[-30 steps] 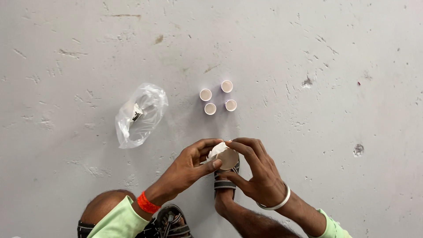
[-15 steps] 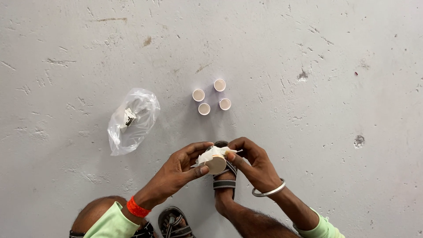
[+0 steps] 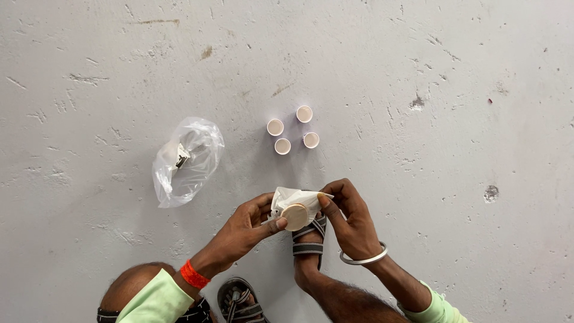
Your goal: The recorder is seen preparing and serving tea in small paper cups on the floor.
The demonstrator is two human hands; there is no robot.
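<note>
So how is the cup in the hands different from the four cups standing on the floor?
The held cup is tilted on its side with its base toward the camera, while the four floor cups stand upright with open mouths showing. The held cup is partly wrapped in white tissue and pinched by the left hand and right hand; the floor cups are bare and untouched. All look like small pale paper cups.

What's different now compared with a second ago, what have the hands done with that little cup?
The left hand and right hand have turned the small cup so its round base faces up, and the white wrapper has spread out behind it. Both hands keep their grip. The four small cups and the clear plastic bag lie on the concrete floor as before.
</note>
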